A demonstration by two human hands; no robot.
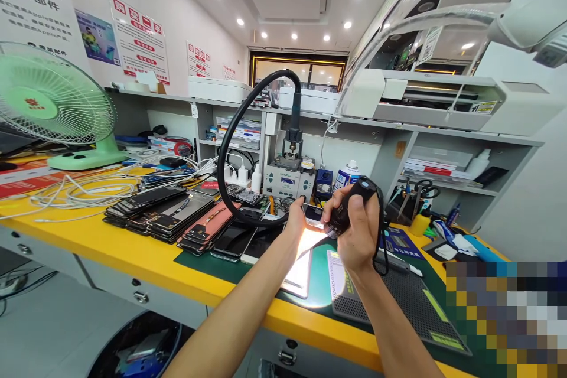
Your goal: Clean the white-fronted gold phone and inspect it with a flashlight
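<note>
My right hand point(357, 230) grips a black flashlight point(343, 212) with a wrist strap, pointing down and to the left. Its bright beam falls beside my left wrist and onto the green mat point(316, 295). My left hand point(296, 217) closes on the left edge of a phone point(313, 214), whose lower part is washed out by the glare; most of its fingers are hidden. Under my left forearm another phone point(299, 277), strongly lit, lies on the mat. Right of it rests a grey perforated pad point(398, 295), beneath my right forearm.
Stacked phone screens point(177, 215) lie left on the yellow bench point(146, 269). A thick black hose point(225, 159) arches from the hot-air station point(287, 180). White cables point(101, 189) and a green fan point(84, 106) are further left. Tools point(411, 201) stand at right.
</note>
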